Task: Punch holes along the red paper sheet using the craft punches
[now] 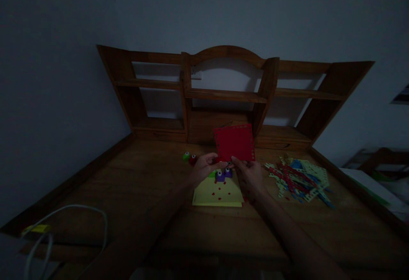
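Observation:
A red square sheet (234, 142) with punched holes along its edges stands upright above the desk. My right hand (248, 177) pinches its lower edge. My left hand (206, 166) is closed at its lower left corner, apparently on a small red punch (218, 159); the dim light makes this hard to tell. Below the hands a purple punch (223, 174) with white eyes sits on a stack of yellow sheets (219, 193) dotted with small red cut-outs. A green bit shows beside it.
A green punch (185, 156) and a red punch (192, 159) lie left of the hands. A heap of punched paper strips (298, 178) lies at the right. A wooden shelf unit (230, 95) stands at the desk's back. A white cable (76, 218) loops at front left.

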### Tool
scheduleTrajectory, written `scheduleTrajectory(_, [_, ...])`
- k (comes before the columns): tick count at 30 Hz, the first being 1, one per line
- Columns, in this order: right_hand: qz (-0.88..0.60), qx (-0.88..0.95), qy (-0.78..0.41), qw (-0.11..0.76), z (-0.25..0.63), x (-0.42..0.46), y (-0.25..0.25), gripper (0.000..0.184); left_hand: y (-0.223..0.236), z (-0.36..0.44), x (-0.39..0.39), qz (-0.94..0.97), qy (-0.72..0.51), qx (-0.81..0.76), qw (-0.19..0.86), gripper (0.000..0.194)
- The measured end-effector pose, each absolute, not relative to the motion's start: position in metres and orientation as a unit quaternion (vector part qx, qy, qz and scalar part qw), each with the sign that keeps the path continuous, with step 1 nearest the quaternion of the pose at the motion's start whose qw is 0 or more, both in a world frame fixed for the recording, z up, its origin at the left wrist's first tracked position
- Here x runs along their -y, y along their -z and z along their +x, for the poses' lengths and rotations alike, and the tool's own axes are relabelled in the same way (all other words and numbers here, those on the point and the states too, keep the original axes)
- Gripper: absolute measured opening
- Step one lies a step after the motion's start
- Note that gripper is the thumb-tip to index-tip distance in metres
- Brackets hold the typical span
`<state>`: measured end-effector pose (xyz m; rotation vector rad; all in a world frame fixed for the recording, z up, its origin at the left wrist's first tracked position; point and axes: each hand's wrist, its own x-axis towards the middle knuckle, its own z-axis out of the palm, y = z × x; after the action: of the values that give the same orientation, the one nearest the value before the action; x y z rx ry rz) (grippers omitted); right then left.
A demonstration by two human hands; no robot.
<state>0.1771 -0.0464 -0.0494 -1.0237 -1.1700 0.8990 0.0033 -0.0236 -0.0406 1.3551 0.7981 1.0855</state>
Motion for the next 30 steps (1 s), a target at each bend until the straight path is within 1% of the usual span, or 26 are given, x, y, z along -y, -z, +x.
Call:
scheduleTrajectory(3, [-0.440,0.491,-0.418,0.625,0.179,0.047,0.047,0.034,0.042,0.001,0.020,0.590,-0.454,-0.328,0.581,0.046])
scheduleTrajectory(6, [-0.463,0.483,-0.413,0.619,0.181,0.049,0.041,0.036,0.044,-0.002,0.016,0.592,-0.447,-0.331,0.584,0.049])
scheduleTrajectory(12, [-0.469,0.468,-0.400,0.633,0.181,0.050,0.039,0.038,0.040,-0.004,0.014,0.579,-0.471,-0.343,0.570,0.046])
scheduleTrajectory(18, [-0.463,0.477,-0.395,0.634,0.183,0.048,0.039,0.036,0.034,-0.005,0.019,0.582,-0.450,-0.352,0.578,0.045])
scheduleTrajectory(24, [-0.462,0.494,-0.389,0.625,0.183,0.049,0.037,0.033,0.040,-0.007,0.015,0.608,-0.426,-0.348,0.573,0.055])
scheduleTrajectory(30, [-0.471,0.486,-0.389,0.625,0.181,0.050,0.036,0.035,0.052,-0.004,0.009,0.625,-0.424,-0.324,0.570,0.063])
